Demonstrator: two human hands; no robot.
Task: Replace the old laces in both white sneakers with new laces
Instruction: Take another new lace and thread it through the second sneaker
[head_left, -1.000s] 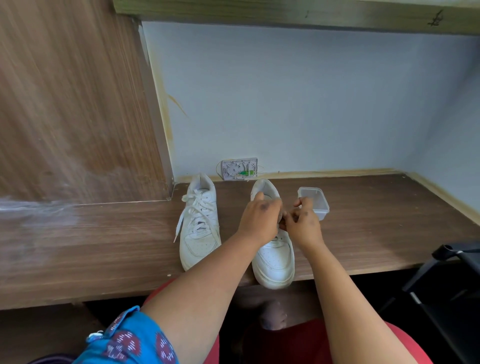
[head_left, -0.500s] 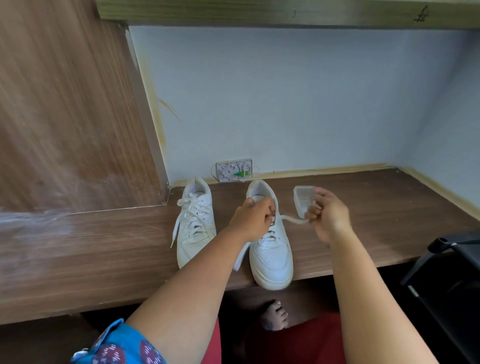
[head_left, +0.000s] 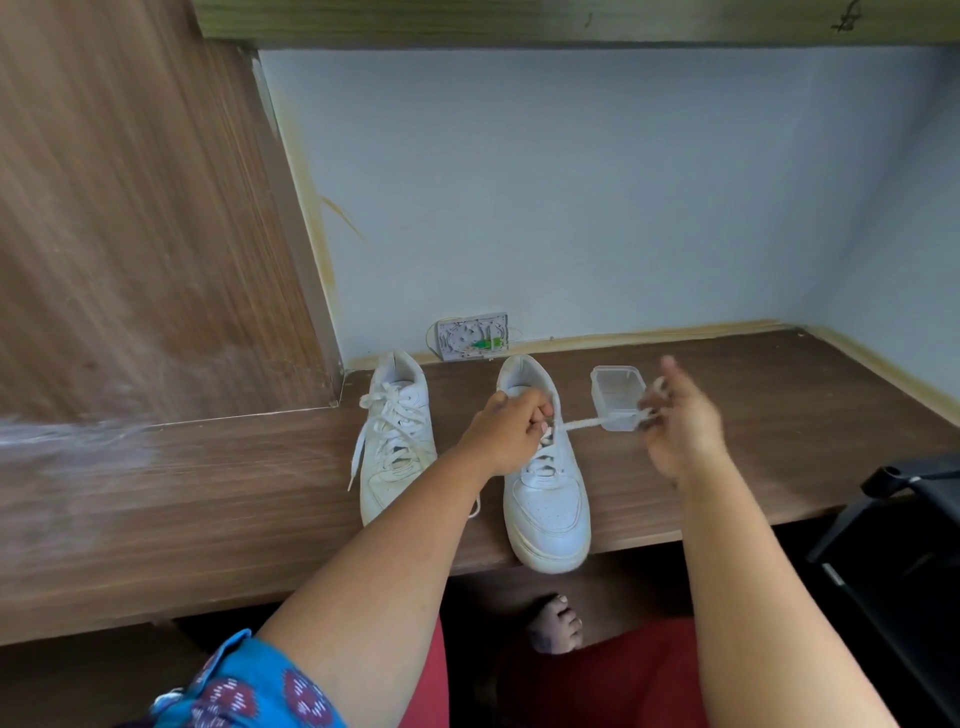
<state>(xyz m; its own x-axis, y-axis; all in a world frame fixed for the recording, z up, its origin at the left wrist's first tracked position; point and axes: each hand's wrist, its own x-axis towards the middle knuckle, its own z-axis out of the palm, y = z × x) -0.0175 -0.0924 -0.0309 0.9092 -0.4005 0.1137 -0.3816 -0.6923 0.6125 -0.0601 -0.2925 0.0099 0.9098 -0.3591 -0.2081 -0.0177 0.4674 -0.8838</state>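
Head view: two white sneakers on wooden desk, left sneaker (head_left: 395, 441) laced, right sneaker (head_left: 545, 483) beside it. Left hand (head_left: 506, 434) grips right sneaker's tongue area. Right hand (head_left: 680, 431) pinches lace (head_left: 587, 422), stretched taut w/ fingers curled, in front of clear plastic box (head_left: 618, 397).

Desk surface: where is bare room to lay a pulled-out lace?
Free: right of the plastic container toward the corner, and left of the left sneaker. Crowded: between right sneaker and container, where the right hand pulls the lace.
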